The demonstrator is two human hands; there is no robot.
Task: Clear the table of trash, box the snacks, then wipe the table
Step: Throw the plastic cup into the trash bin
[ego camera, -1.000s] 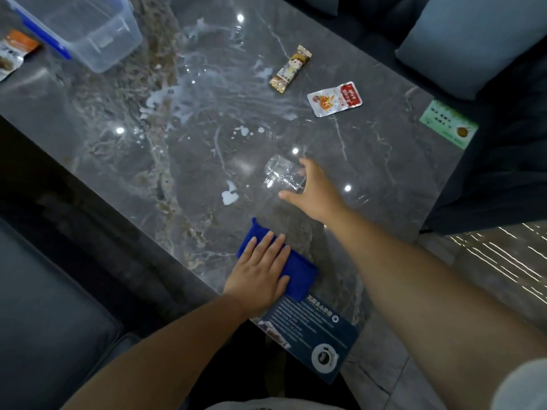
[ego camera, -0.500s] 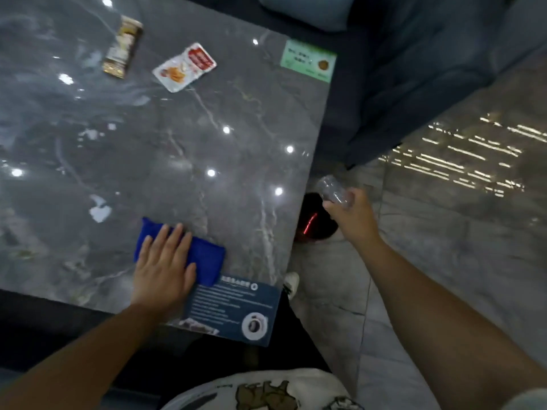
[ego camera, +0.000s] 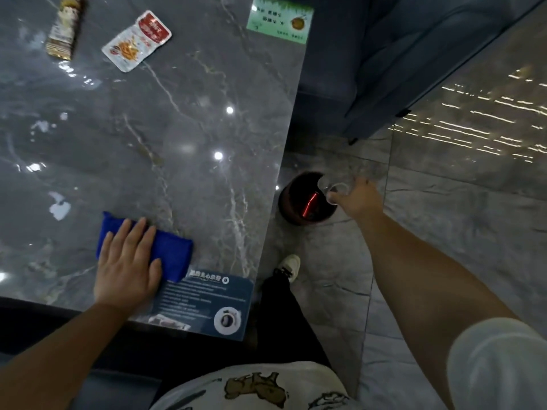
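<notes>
My right hand (ego camera: 359, 198) grips a clear plastic cup (ego camera: 333, 187), held tilted over a dark round bin (ego camera: 306, 199) on the floor beside the table's right edge. Something red lies inside the bin. My left hand (ego camera: 127, 266) rests flat with spread fingers on a folded blue cloth (ego camera: 171, 251) near the front of the grey marble table (ego camera: 177, 128). At the far left lie two snack packets: a red and white sachet (ego camera: 136, 41) and a brown bar wrapper (ego camera: 65, 28). White smears (ego camera: 59, 207) mark the tabletop left of the cloth.
A dark blue card (ego camera: 204, 306) lies at the table's front corner and a green card (ego camera: 279, 20) at its far right corner. A blue-grey sofa (ego camera: 414, 54) stands beyond the table. My leg and white shoe (ego camera: 288, 266) are beside the bin on the tiled floor.
My right hand lifted the clear cup off the table and carried it right, out over the floor bin. The view swung right and down. My left hand stayed on the cloth.
</notes>
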